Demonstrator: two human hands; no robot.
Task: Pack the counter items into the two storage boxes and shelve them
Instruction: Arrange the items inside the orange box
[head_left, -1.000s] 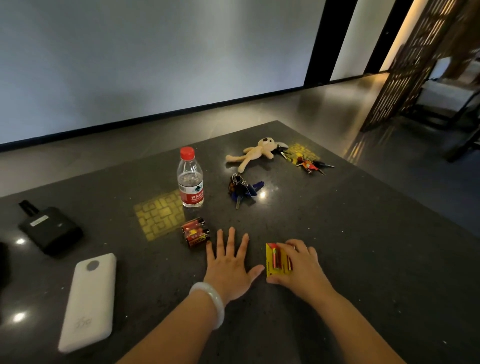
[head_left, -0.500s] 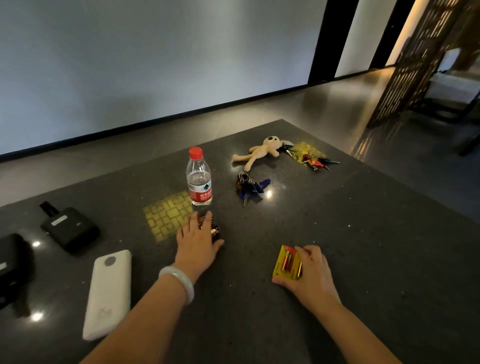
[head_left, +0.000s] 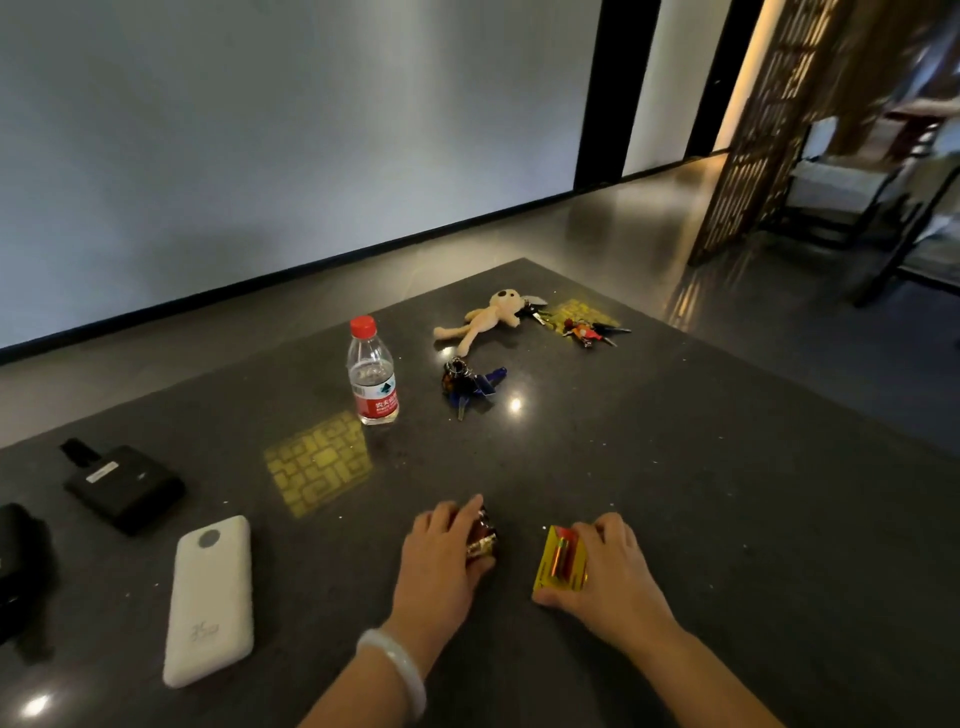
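barely begun: left hand (head_left: 441, 558) gripping loose batteries (head_left: 480, 535), right hand (head_left: 613, 571) pinching battery card (head_left: 558, 558); nothing boxed, no boxes visible.

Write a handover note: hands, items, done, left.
Left hand grips the loose batteries. Right hand holds the yellow battery pack tilted on the counter.
Still lying out: bottle, plush, two key bunches, white power bank, black power bank.
No boxes in view. Nothing packed; all packing and shelving remain.
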